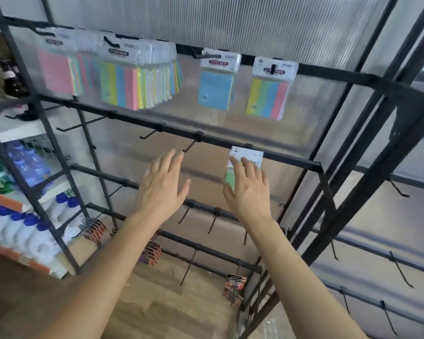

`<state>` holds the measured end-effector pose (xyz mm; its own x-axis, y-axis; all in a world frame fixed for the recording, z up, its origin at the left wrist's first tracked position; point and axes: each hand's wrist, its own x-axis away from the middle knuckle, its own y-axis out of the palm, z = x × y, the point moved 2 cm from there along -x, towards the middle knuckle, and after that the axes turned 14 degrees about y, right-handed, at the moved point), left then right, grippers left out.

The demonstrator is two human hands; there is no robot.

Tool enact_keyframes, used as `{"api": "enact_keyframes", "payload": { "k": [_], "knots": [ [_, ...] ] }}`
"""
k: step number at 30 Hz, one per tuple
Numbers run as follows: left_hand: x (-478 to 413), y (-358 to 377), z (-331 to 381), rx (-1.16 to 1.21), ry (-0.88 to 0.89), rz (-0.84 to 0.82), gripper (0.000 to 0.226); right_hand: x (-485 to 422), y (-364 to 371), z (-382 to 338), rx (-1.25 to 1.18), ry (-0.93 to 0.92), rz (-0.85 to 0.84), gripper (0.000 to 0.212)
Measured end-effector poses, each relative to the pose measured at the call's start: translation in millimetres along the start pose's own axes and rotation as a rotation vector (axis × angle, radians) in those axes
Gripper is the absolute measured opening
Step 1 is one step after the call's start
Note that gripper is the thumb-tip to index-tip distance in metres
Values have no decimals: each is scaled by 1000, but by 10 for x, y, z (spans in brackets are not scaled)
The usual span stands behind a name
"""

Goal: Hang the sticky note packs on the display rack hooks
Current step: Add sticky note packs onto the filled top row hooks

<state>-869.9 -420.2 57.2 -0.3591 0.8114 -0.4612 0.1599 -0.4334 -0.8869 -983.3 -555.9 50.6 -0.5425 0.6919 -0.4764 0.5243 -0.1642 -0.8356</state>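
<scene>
The right grip (249, 189) is wide, its straight fingers laid flat on a sticky note pack (251, 154) at the right end of the rack's second rail (291, 160); whether the pack is on a hook there is hidden. The left grip (162, 184) is wide too, fingers spread and holding nothing, just below a bare hook (190, 146) on that rail. On the top rail (328, 72) hang a blue pack (216, 86), a striped pack (269, 94) and a thick bunch of packs (132, 84).
</scene>
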Motion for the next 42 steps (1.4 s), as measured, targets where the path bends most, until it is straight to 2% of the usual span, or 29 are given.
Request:
{"api": "enact_keyframes", "payload": {
  "k": [4, 12, 15, 18, 23, 28, 33, 42],
  "knots": [
    [-538, -134, -120, 67, 27, 83, 61, -410, -224, 96, 8, 65, 144, 53],
    [-1679, -282, -352, 56, 198, 274, 54, -1299, -591, 157, 76, 121, 276, 58],
    [-2099, -319, -468, 40, 187, 373, 46, -1585, -687, 161, 94, 130, 328, 60],
    [-2437, -290, -601, 121, 101, 467, 43, -1821, -736, 148, 83, 93, 373, 52],
    [-2602, -366, -513, 108, 276, 536, 25, -2018, -832, 130, 72, 92, 496, 30],
    [-2662, -432, -576, 154, 372, 636, 21, -2045, -886, 120, 45, 49, 569, 26],
    [-2692, -468, -636, 180, 424, 650, 17, -2113, -927, 151, 151, 65, 528, 19],
    [-2757, -627, -644, 87, 467, 449, 16, -2291, -1075, 115, 312, -15, 271, 19]
  ]
}}
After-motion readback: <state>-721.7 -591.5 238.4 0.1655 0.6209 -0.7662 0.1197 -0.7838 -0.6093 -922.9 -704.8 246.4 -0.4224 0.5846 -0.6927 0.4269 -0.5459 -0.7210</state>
